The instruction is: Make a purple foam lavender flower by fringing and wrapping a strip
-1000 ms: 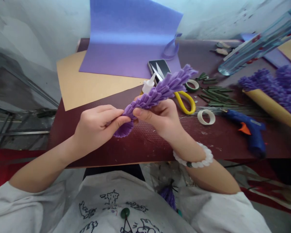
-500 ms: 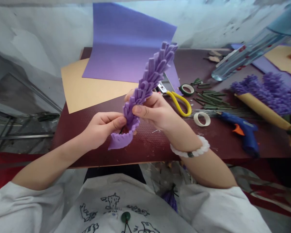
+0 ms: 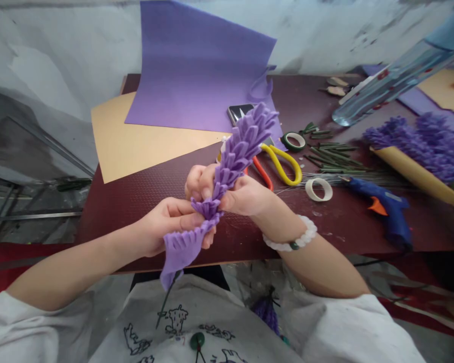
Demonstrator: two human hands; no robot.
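Observation:
A purple felt lavender flower (image 3: 239, 151) slants up and to the right between my hands, above the table's front part. My right hand (image 3: 234, 194) is wrapped around its lower half, thumb on the near side and fingers behind. Lower down, my left hand (image 3: 174, 222) pinches the base where a fringed purple felt strip (image 3: 181, 249) joins the flower. The strip's loose end hangs below my fingers. A thin dark green stem (image 3: 164, 305) sticks out downward past the strip, over the white shirt. Some fingertips are hidden behind the felt.
Scissors with yellow handles (image 3: 287, 169), green tape (image 3: 294, 141), white tape (image 3: 319, 190), cut green stems (image 3: 335, 155) and a blue glue gun (image 3: 388, 209) lie to the right. Purple felt sheet (image 3: 189, 75) and tan sheet (image 3: 124, 143) are behind. Wrapped lavender (image 3: 419, 146) and a bottle (image 3: 393, 80) stand right.
The flower and both hands have moved lower and nearer to me. More of the loose strip and the green stem now show below my left hand.

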